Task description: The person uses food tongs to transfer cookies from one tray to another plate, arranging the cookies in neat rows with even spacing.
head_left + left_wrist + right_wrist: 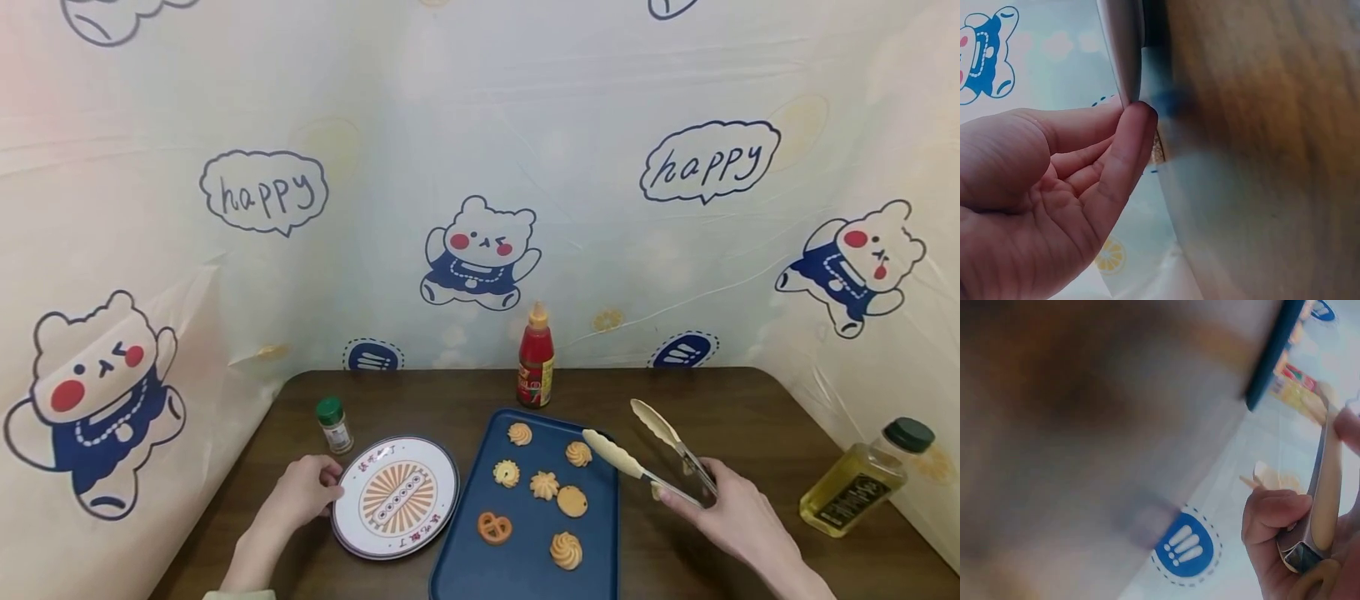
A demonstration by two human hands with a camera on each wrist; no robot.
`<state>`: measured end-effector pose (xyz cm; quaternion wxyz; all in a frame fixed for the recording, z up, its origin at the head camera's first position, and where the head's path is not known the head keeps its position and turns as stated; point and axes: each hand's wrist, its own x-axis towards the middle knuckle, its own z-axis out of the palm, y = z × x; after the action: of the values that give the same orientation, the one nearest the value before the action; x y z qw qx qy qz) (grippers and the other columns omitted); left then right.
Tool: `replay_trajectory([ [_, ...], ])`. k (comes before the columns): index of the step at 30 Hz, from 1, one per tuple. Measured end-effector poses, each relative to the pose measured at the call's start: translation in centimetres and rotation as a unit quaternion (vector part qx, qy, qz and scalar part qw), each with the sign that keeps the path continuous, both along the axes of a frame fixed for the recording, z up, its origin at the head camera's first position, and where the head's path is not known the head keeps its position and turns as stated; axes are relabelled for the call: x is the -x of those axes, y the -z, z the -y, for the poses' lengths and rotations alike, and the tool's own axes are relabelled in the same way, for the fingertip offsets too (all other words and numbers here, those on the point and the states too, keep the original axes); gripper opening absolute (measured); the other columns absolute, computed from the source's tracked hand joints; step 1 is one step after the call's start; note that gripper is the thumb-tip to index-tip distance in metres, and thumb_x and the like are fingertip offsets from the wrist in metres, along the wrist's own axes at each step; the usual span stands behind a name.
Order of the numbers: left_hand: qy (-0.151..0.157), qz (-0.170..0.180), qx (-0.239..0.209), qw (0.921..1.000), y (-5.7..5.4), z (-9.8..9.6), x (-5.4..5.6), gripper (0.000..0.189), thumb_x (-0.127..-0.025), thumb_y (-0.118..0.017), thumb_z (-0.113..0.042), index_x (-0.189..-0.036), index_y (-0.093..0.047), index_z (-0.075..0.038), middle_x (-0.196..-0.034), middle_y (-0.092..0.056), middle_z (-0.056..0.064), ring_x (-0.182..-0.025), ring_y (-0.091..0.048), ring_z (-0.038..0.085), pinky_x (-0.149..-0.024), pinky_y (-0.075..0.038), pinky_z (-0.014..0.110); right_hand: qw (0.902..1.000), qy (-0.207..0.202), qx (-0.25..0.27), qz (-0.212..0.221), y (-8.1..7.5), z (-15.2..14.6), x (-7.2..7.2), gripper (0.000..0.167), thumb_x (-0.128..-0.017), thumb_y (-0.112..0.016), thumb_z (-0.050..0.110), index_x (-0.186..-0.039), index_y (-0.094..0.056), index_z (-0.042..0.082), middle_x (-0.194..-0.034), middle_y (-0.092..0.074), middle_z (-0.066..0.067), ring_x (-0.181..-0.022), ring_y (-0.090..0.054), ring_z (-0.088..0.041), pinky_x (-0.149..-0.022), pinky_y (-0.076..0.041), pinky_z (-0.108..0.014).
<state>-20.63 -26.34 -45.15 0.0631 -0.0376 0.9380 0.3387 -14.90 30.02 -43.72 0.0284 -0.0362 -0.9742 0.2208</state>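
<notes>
My left hand (302, 492) pinches the left rim of a white plate (442, 475) with a sunburst print; in the left wrist view, thumb and fingertips meet at the plate's edge (1124, 56). In my right hand (738, 521) is a pair of tongs (622, 458), gripped near the hinge end, with its two cream-tipped arms spread apart and nothing between them. The tongs point over the right edge of a blue tray (465, 575). On the tray lie several cookies, among them a swirl cookie (566, 551), a round cookie (572, 502) and a pretzel (494, 527).
Behind the plate stands a green-capped spice jar (335, 427). A red sauce bottle (536, 367) is beyond the tray's far edge. On the right stands an oil bottle (855, 483) with a dark cap. A printed cloth (480, 125) hangs around the brown table (420, 392).
</notes>
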Motion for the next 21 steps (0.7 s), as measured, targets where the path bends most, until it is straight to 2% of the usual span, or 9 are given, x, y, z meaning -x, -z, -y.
replay_trajectory([
  [5, 0.007, -0.006, 0.015, 0.9999, -0.2, -0.1, 0.2, 0.023, -0.083, -0.072, 0.006, -0.104, -0.063, 0.011, -0.081, -0.059, 0.01, -0.063, -0.06, 0.017, -0.056, -0.057, 0.032, 0.9993, -0.02, -0.032, -0.01, -0.9, 0.1, 0.6, 0.1, -0.074, -0.065, 0.078, -0.134, -0.055, -0.001, -0.112, -0.067, -0.02, -0.093, -0.065, -0.034, -0.069, -0.052, -0.055],
  [9, 0.013, -0.006, 0.023, 0.9996, -0.5, -0.1, 0.3, 0.023, -0.082, -0.073, 0.006, -0.102, -0.063, 0.011, -0.08, -0.058, 0.01, -0.063, -0.06, 0.017, -0.055, -0.056, 0.031, 0.9983, -0.034, -0.043, -0.021, -1.2, 0.6, 0.9, 0.096, -0.072, -0.065, 0.079, -0.134, -0.059, 0.006, -0.109, -0.069, -0.014, -0.089, -0.064, -0.029, -0.062, -0.049, -0.048],
  [13, 0.017, 0.005, 0.024, 0.9995, -0.7, -0.2, 0.4, 0.024, -0.082, -0.073, 0.006, -0.102, -0.062, 0.01, -0.081, -0.057, 0.01, -0.064, -0.059, 0.018, -0.056, -0.056, 0.031, 0.9976, -0.045, -0.046, -0.026, -1.5, 1.1, 1.4, 0.094, -0.072, -0.065, 0.08, -0.134, -0.062, 0.009, -0.105, -0.07, -0.009, -0.085, -0.062, -0.024, -0.059, -0.047, -0.044],
  [21, 0.014, 0.024, 0.017, 0.9995, -0.9, -0.2, 0.6, 0.026, -0.081, -0.073, 0.007, -0.103, -0.061, 0.01, -0.082, -0.057, 0.012, -0.066, -0.059, 0.02, -0.057, -0.057, 0.031, 0.9952, -0.07, -0.066, -0.02, -2.4, 1.7, 2.4, 0.091, -0.072, -0.065, 0.08, -0.132, -0.065, 0.011, -0.083, -0.065, 0.001, -0.073, -0.055, -0.018, -0.054, -0.042, -0.038],
])
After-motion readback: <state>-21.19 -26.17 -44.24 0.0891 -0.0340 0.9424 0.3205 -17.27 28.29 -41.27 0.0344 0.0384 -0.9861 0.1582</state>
